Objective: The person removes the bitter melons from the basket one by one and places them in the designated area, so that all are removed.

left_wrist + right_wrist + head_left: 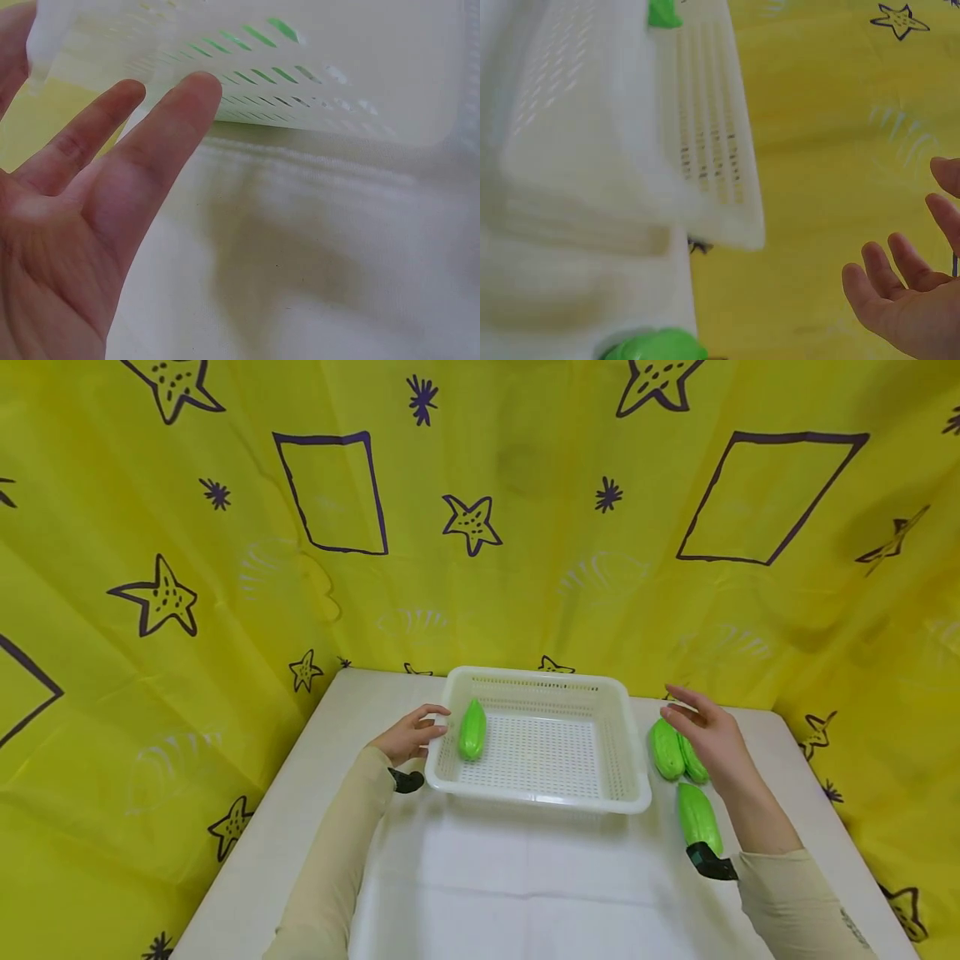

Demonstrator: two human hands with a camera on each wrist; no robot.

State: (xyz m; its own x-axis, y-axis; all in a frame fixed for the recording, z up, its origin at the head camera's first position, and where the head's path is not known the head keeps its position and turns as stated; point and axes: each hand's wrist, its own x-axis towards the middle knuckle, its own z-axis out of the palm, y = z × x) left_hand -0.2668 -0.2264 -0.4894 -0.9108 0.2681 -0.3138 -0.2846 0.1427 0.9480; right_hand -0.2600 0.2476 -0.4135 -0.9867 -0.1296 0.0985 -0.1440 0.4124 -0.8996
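A white perforated plastic basket [536, 797] stands on the table, with one glossy green cucumber-like vegetable [472, 731] lying along its left side. My left hand [408, 735] holds the basket's left rim. In the left wrist view its thumb [176, 124] is at the outside of the slotted wall, and green shows through the slots. Over the table to the right, my right hand [705, 735] has its fingers spread and loosely bent, holding nothing. It partly covers two side-by-side green vegetables [666, 750]; another green vegetable [697, 814] lies nearer, by the wrist.
A white cloth covers the table [480, 893]. Yellow curtains [525, 593] printed with stars enclose the back and both sides, right at the table's edges. Dark wrist mounts [708, 862] show at both sleeves.
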